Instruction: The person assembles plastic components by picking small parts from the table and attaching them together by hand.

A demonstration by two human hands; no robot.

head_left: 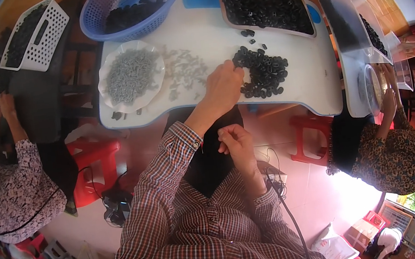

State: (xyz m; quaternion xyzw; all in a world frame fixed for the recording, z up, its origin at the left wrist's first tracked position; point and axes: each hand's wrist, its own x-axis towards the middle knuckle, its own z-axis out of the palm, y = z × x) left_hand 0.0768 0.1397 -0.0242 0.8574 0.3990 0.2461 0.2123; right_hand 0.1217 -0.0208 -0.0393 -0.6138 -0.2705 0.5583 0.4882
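My left hand reaches across the white table to the left edge of a loose pile of small black plastic pieces. Its fingers are curled together at the pile, and the fingertips are partly hidden, so what they grip cannot be made out. Over my lap, below the table edge, my right hand is closed with thumb and fingers pinched. Anything between them is too small to name. Small grey pieces lie scattered left of my left hand, beside a white scalloped plate heaped with more of them.
At the back stand a blue basket with black pieces and a tray full of small black pieces. A white basket is far left. Co-workers sit on both sides, near red stools. A cable runs by my right arm.
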